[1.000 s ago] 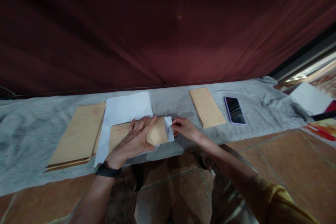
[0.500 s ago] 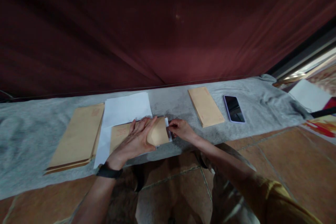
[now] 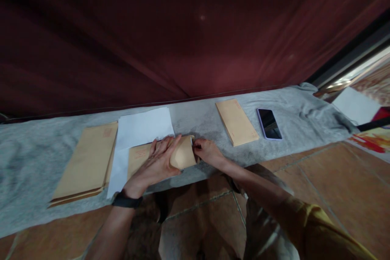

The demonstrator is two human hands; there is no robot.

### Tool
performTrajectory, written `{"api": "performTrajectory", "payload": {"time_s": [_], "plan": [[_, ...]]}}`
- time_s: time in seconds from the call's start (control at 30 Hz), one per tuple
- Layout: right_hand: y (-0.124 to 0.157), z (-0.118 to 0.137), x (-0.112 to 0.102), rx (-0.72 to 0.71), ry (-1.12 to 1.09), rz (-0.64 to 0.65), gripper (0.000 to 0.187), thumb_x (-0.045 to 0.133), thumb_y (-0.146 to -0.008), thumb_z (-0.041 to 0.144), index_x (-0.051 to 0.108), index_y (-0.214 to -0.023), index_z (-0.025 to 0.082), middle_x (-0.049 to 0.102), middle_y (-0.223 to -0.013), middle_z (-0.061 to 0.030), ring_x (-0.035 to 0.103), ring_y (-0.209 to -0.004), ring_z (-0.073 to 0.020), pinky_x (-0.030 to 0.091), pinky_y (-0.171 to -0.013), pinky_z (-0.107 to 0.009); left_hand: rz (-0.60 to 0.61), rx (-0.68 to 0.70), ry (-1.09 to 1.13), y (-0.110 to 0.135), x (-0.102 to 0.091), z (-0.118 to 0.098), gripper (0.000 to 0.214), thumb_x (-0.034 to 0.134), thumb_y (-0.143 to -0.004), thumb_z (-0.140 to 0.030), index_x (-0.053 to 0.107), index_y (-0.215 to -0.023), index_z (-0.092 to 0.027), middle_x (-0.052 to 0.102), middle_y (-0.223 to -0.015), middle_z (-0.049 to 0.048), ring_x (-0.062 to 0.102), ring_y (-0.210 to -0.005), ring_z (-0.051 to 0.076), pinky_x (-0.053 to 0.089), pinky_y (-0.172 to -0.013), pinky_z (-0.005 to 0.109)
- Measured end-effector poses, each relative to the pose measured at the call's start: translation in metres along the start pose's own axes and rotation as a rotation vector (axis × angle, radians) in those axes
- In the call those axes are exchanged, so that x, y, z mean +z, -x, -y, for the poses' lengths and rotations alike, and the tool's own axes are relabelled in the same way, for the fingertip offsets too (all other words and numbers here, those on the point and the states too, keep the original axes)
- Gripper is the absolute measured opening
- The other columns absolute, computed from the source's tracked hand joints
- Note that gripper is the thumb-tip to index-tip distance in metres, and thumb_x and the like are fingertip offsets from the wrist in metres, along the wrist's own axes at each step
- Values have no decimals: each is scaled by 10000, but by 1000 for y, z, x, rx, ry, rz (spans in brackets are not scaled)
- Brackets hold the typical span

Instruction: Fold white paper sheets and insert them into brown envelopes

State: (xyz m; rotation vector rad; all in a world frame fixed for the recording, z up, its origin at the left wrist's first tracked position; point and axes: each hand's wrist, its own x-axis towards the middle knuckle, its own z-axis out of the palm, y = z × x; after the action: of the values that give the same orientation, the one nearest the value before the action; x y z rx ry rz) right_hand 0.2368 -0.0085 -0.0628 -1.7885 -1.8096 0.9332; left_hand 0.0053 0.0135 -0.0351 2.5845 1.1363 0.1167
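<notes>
A brown paper envelope (image 3: 184, 153) lies lengthwise in front of me, partly over the white paper sheets (image 3: 146, 124). My left hand (image 3: 161, 158) rests on top of it with fingers spread, pressing it down. At the envelope's right end, my right hand (image 3: 208, 152) has its fingers pinched at the opening. A thin white edge of paper (image 3: 191, 141) shows inside that opening, mostly hidden by the envelope and my fingers. Whether the right fingertips grip the paper or the flap is hard to see.
Large brown envelopes (image 3: 85, 162) are stacked at the left. To the right lie a stack of smaller brown envelopes (image 3: 237, 122) and a phone (image 3: 269, 124) in a purple case. Everything rests on a grey cloth (image 3: 195, 115) before a dark red curtain (image 3: 195, 48).
The white paper that stuck out of the envelope's right end has gone further inside. My right hand has shifted slightly left with it; my left hand stays in place.
</notes>
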Motion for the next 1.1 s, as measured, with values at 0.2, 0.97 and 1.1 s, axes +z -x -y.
{"api": "performTrajectory", "payload": {"time_s": [0.2, 0.97, 1.1], "plan": [[2, 7, 0, 12, 55, 2, 142, 607, -881, 178, 723, -951, 222, 764, -1009, -74, 696, -907, -221, 486, -761, -283, -1, -1, -8, -1, 1, 0, 1199, 791, -689, -408, 41, -1617, -284, 359, -1579, 160, 302, -1485, 363, 143, -1229, 601], [5, 20, -7, 170, 215, 34, 272, 559, -949, 271, 555, -1198, 164, 752, -1043, -108, 718, -964, -227, 507, -791, -297, -25, 9, 5, -1, 3, 1, 1181, 800, -684, -400, 87, -1616, -272, 369, -1573, 169, 327, -1471, 381, 152, -1214, 641], [6, 17, -4, 166, 184, -27, 284, 581, -941, 275, 519, -1193, 161, 746, -988, -102, 723, -930, -239, 499, -751, -299, -29, 9, -11, 0, 3, 1, 1186, 808, -679, -404, 95, -1617, -270, 378, -1567, 168, 334, -1467, 378, 147, -1219, 633]]}}
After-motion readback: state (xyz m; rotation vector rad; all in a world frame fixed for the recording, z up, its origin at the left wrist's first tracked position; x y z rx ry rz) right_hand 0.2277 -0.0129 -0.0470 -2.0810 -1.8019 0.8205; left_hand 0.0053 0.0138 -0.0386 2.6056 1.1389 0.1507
